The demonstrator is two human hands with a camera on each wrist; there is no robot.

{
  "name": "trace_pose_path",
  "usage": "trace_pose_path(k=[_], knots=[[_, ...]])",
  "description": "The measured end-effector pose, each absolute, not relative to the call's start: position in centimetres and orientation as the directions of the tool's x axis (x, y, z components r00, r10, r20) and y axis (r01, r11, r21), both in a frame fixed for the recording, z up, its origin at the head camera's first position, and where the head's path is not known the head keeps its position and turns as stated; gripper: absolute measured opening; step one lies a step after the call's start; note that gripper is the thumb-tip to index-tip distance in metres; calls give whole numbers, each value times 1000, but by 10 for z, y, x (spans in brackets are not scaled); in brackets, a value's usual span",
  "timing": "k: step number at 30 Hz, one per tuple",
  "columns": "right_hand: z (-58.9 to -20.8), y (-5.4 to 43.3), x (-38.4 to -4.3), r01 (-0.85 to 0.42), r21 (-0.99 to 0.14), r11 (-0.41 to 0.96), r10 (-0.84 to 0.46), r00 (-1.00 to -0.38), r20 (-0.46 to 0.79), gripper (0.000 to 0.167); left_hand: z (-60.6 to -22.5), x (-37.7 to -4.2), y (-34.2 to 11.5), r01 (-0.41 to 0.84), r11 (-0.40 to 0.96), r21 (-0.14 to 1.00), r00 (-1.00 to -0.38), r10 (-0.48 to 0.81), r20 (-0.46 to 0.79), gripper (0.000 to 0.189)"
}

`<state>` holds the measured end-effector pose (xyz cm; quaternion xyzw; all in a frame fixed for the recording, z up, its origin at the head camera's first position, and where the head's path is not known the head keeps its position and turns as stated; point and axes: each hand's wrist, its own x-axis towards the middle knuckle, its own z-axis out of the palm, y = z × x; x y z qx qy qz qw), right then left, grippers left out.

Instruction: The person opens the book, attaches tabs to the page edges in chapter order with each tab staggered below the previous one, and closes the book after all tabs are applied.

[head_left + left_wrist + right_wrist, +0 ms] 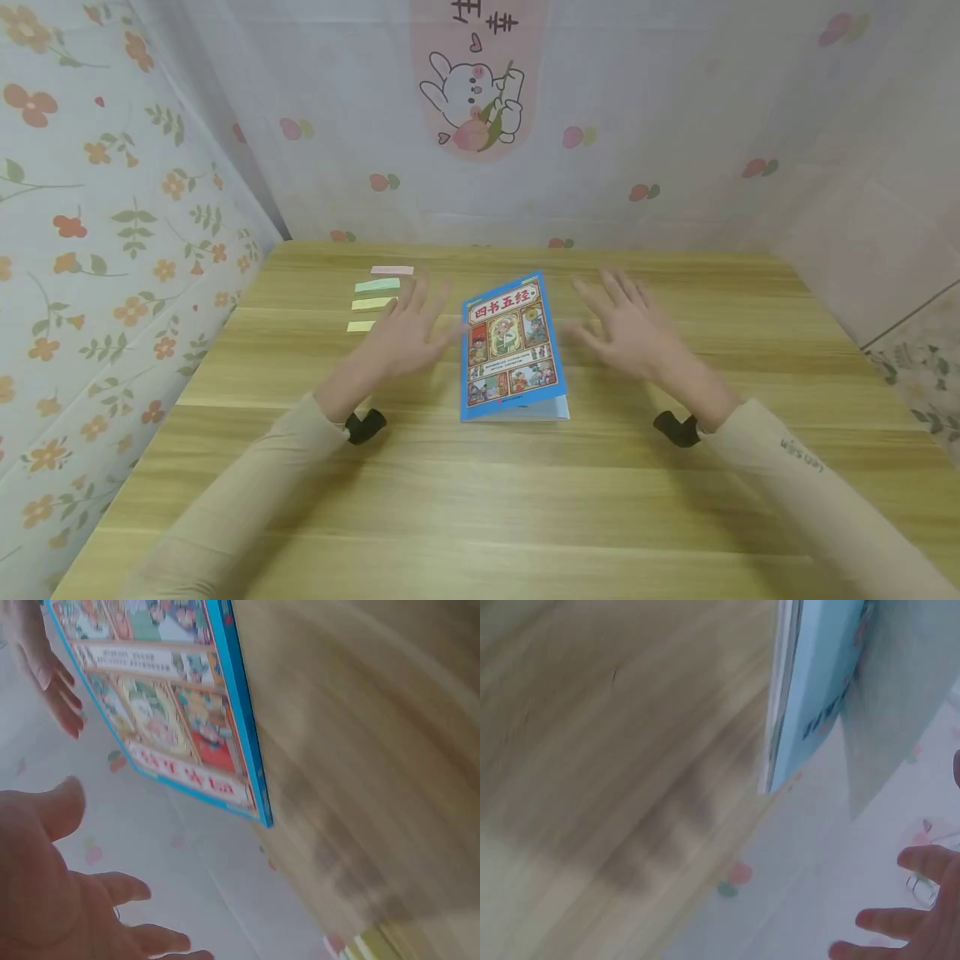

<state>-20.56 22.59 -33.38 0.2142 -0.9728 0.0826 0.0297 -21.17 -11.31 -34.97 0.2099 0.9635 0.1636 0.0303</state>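
Observation:
A blue-bordered book with an illustrated cover and red Chinese title lies on the table between the two hands. Its front cover stands partly raised along the right side, and in the right wrist view pale inner pages show under it. To the left of the book, my left hand has its fingers spread and holds nothing. On the other side, my right hand also has spread fingers, apart from the raised cover. In the left wrist view the left palm faces the book's spine.
Several paper strips lie at the back left of the wooden table: a pink strip, a green strip and yellow strips, partly behind the left hand. Patterned cloth hangs behind the table and along its sides.

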Motion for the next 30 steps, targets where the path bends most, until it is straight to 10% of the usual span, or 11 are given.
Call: trace_pose_path(k=[16, 30], knots=[[-347, 199, -179, -559, -171, 811, -550, -829, 100, 72, -357, -187, -79, 550, 774, 312, -757, 620, -205, 81], [-365, 196, -168, -577, -123, 807, -586, -808, -55, 99, -366, -172, -65, 552, 792, 263, -746, 609, -268, 99]])
